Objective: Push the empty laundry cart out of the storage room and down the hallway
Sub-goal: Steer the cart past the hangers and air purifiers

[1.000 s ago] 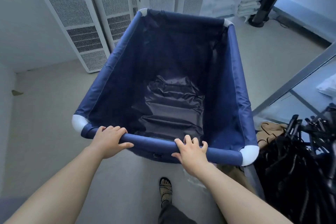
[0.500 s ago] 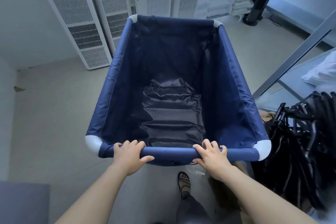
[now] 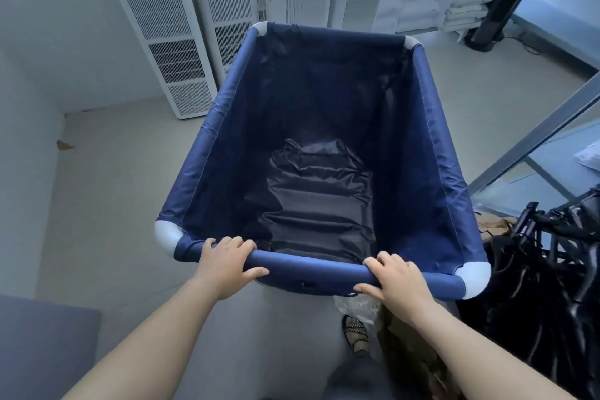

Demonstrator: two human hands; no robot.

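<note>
Barely begun: left hand (image 3: pixel 224 261) and right hand (image 3: pixel 394 282) clench the near rail of the empty laundry cart (image 3: pixel 324 153), which stands inside the storage room, hallway unseen.

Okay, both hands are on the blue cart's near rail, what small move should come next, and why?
Probably swing the blue fabric laundry cart leftward before pushing. The left hand and right hand grip its near rail, the white slatted tower units stand just beyond its far end, and bare floor lies to its left.
</note>
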